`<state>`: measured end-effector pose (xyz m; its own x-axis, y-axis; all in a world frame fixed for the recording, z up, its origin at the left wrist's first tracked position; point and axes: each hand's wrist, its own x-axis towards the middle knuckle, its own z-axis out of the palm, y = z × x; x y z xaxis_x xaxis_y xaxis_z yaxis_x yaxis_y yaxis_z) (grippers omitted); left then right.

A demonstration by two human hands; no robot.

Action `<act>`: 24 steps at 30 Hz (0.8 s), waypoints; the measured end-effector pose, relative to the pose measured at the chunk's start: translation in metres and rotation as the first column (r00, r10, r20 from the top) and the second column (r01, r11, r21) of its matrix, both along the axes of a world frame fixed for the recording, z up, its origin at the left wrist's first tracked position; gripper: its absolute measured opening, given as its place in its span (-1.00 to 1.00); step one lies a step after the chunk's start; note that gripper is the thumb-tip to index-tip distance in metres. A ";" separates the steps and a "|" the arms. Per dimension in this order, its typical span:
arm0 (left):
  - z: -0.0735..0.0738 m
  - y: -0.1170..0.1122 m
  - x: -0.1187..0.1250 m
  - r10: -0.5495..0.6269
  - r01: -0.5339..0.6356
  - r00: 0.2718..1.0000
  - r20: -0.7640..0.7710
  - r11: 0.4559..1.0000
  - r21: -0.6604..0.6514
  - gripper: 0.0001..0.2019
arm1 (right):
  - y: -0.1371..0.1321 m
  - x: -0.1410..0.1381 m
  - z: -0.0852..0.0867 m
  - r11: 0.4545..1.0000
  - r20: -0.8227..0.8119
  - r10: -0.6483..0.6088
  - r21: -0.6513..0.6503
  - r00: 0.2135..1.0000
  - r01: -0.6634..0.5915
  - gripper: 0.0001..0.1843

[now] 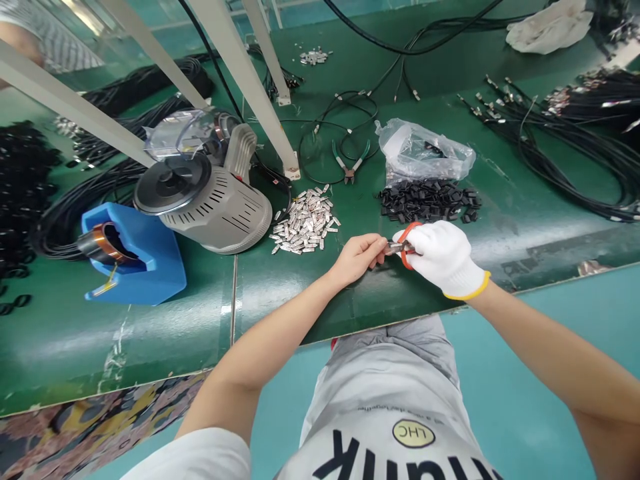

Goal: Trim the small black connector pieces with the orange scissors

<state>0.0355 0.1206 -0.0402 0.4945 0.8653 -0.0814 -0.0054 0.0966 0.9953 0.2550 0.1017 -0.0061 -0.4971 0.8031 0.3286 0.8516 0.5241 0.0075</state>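
Observation:
My left hand (356,257) is bare and pinches a small part I cannot make out, close to the near edge of the green table (280,293). My right hand (443,257) wears a white glove and is closed round a small orange-handled tool (406,245) whose tip meets the left fingers. Just beyond the left hand lies a heap of small silver metal pieces (306,221). Beyond the right hand is a pile of small black parts (429,200).
A grey round machine (210,193) and a blue tape holder (133,257) stand at the left. Green-handled pliers (350,163), a clear plastic bag (423,150), and bundles of black cables (560,147) lie further back. White frame bars (240,67) slant over the table.

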 end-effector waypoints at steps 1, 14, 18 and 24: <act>0.001 0.001 0.000 -0.004 0.004 1.000 0.004 1.000 -0.015 -0.51 | 0.001 0.001 -0.001 0.999 0.006 0.041 0.025 0.999 -0.041 -0.76; -0.001 0.003 -0.002 0.097 -0.081 0.988 0.116 0.988 -0.132 -0.60 | -0.006 -0.001 0.029 0.920 0.021 -0.255 -0.304 0.967 0.249 -0.52; -0.001 -0.002 0.001 0.069 -0.068 0.997 0.035 0.997 -0.028 -0.60 | -0.010 0.003 0.039 0.847 0.177 -0.246 -0.439 0.953 0.300 -0.41; -0.002 -0.008 0.002 0.035 -0.030 0.999 -0.037 0.991 0.132 -0.63 | -0.008 0.007 0.035 0.856 0.286 -0.132 -0.449 0.949 0.255 -0.33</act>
